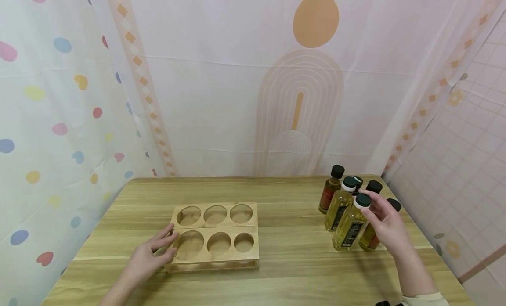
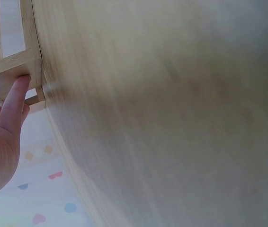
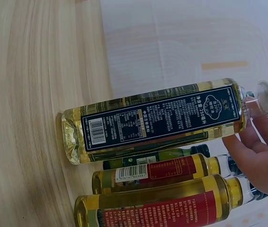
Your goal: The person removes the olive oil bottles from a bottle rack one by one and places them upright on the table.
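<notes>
My left hand (image 1: 148,255) is at the left end of a wooden bottle rack (image 1: 215,228) with two rows of round holes, the back row raised. In the left wrist view, an extended finger (image 2: 14,106) touches the rack's end panel (image 2: 6,84). On the right, my right hand (image 1: 390,230) pinches an oil bottle (image 1: 349,229) by its neck and dark green cap. This bottle is clear and square, filled with yellow oil; a black label (image 3: 162,120) faces the right wrist camera. It stands nearly upright; the frames do not settle whether its base touches the table.
Several other oil bottles crowd around it: a similar green-capped one (image 1: 337,209), a red-labelled, black-capped one (image 1: 329,195) at the back, and more partly hidden by my right hand. The wooden table (image 1: 292,253) meets patterned curtains (image 1: 221,99) at the back and sides.
</notes>
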